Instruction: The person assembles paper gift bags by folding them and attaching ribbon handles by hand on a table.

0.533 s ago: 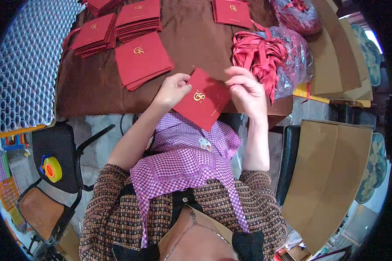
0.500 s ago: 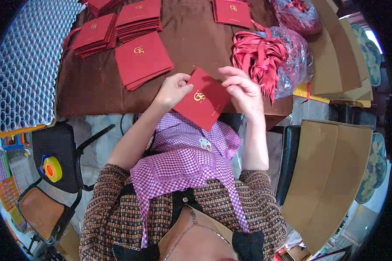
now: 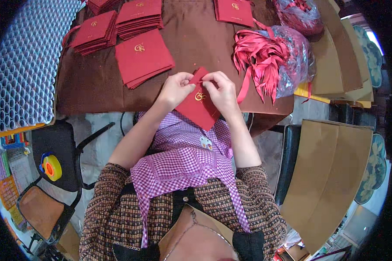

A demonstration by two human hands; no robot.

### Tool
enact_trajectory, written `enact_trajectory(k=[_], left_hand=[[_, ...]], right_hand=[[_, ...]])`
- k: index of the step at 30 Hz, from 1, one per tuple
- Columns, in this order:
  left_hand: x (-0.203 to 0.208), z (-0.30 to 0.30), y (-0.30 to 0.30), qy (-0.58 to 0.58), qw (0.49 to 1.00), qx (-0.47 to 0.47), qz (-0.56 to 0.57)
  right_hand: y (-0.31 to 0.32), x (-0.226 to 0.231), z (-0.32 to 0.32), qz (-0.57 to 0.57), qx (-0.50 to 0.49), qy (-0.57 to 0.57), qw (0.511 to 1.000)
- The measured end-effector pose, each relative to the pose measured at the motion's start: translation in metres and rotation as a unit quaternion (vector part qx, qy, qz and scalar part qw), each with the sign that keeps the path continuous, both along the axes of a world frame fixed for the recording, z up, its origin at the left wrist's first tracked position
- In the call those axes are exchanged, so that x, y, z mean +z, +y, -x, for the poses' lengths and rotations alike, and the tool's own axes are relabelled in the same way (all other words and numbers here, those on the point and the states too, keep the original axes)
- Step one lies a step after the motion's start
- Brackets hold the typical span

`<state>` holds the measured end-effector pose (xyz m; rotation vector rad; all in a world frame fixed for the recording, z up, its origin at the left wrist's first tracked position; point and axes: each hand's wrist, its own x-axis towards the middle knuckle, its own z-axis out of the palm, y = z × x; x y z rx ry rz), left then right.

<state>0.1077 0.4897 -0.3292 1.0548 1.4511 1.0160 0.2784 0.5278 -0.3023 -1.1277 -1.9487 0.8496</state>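
Note:
A flat red paper bag (image 3: 195, 106) with a gold emblem is held at a slant over the table's front edge and my lap. My left hand (image 3: 177, 89) is closed on its upper left edge, thumb in front. At the bag's top corner, my right hand (image 3: 221, 91) pinches what looks like the end of a red ribbon; its fingertips mostly hide it. A loose red ribbon (image 3: 245, 87) hangs from the ribbon pile (image 3: 259, 54) and passes beside my right wrist. The closest stack of similar red bags (image 3: 146, 61) lies left of my hands.
More stacks of red bags (image 3: 137, 17) lie farther back on the brown tablecloth (image 3: 187, 39). Clear plastic wraps the ribbon pile at right. A honeycomb-like blue-white panel (image 3: 26, 65) borders the left. Cardboard (image 3: 326, 174) stands right; a black chair (image 3: 52, 152) holds a yellow tape roll (image 3: 52, 167).
My right hand has come left and down onto the bag's top corner, its fingers closing into a pinch. A ribbon strand now trails from the pile. My left hand stays on the bag.

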Motion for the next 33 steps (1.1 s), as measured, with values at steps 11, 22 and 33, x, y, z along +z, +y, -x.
enact_trajectory(k=[11, 22, 33], left_hand=[[-0.018, -0.002, 0.002, -0.006, 1.0, 0.003, -0.025], [0.018, -0.006, -0.005, 0.052, 0.998, -0.022, -0.021], [0.011, -0.012, -0.009, 0.156, 0.984, -0.008, -0.083]], right_hand=[[0.0, -0.009, 0.003, -0.02, -0.021, 0.006, 1.0], [0.0, 0.006, 0.008, 0.047, -0.021, 0.009, 0.999], [0.0, 0.011, 0.01, 0.095, -0.013, -0.01, 0.995]])
